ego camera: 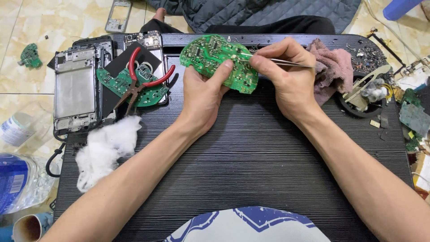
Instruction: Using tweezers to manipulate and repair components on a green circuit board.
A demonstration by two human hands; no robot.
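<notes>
Pinching the green circuit board (218, 61) in your left hand (202, 96), right hand (286, 78) fingers clamped on tweezers (273, 60): a slip could scratch traces just beyond your fingertips.

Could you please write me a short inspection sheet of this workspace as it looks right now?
Surface: black ridged table, bare in the middle.
Job's things: green curved circuit board; thin metal tweezers touching it.
Clutter: red-handled pliers on a second green board, grey phone frame, white cotton wad, pink rag.
Hands: left hand holds the board; right hand pinches the tweezers.
Cables: black cord at the table's left edge.
Surroundings: beige tiled floor, plastic bottle.
</notes>
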